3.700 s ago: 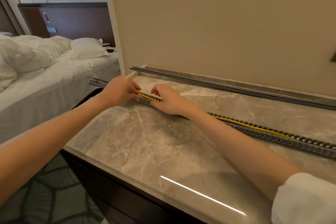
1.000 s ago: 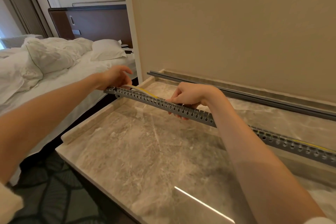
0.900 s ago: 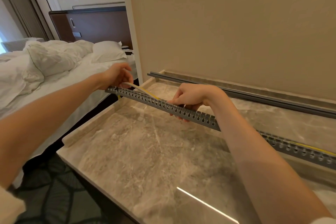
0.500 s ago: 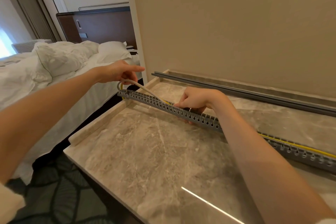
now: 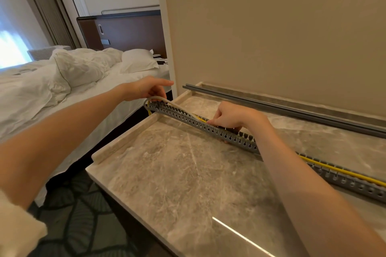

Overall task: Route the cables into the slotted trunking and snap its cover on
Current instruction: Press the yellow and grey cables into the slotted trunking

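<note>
From the head view, the left hand point(image 5: 146, 89) pinches the looped grey cable point(image 5: 167, 101) at the end of the slotted trunking point(image 5: 208, 128), which lies on the surface point(image 5: 188, 173). The right hand point(image 5: 230, 116) grips the trunking mid-length; best feed the cable down gradually between the slots.

A marble counter point(image 5: 177, 173) with a low raised lip along its left and back edges carries everything, set against a beige wall. The grey slotted trunking point(image 5: 229, 136) lies diagonally across it from the far left corner towards the right, its left end reaching the lip, with a yellow cable point(image 5: 342, 172) lying along its channel and a pale grey cable point(image 5: 167, 101) arching up out of the left end. The long grey cover point(image 5: 292, 108) lies on the counter along the back edge, well apart from the trunking.
</note>
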A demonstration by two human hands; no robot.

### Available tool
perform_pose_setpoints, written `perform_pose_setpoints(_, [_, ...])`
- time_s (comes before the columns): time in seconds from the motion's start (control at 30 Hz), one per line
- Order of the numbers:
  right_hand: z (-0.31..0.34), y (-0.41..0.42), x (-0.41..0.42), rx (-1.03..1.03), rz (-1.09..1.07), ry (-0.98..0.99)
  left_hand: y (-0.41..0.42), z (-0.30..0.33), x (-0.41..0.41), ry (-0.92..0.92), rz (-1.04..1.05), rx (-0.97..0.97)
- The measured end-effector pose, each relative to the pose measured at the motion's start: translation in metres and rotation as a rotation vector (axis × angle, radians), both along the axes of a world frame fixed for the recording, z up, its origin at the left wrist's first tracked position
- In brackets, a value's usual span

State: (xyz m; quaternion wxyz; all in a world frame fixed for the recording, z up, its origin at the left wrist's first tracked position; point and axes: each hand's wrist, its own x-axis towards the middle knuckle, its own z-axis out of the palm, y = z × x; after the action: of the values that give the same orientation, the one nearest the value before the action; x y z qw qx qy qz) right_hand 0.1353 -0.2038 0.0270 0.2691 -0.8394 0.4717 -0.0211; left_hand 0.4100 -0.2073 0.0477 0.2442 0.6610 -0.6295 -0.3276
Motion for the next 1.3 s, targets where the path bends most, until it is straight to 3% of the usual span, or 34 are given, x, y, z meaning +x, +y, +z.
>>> perform_pose_setpoints(0.33, [-0.01,-0.003,0.003,-0.141,-0.007,0.016,-0.004,-0.017,0.002,0.168,0.071,-0.081])
perform_pose_setpoints(0.43, [-0.026,-0.003,-0.002,-0.061,0.002,-0.122,-0.005,-0.021,0.0,0.205,0.109,-0.137])
perform_pose_setpoints(0.53, [-0.042,0.0,-0.005,-0.122,-0.015,-0.251,-0.006,-0.025,-0.003,0.221,0.154,-0.188])
perform_pose_setpoints(0.67, [-0.052,-0.002,-0.002,-0.263,-0.016,-0.209,-0.006,-0.028,-0.006,0.228,0.215,-0.228])
perform_pose_setpoints(0.8, [-0.054,-0.005,-0.003,-0.223,-0.052,-0.282,-0.005,-0.031,-0.012,0.28,0.27,-0.272])
perform_pose_setpoints(1.3, [-0.052,0.0,-0.002,-0.235,-0.002,-0.261,0.005,-0.037,-0.012,0.404,0.371,-0.23])
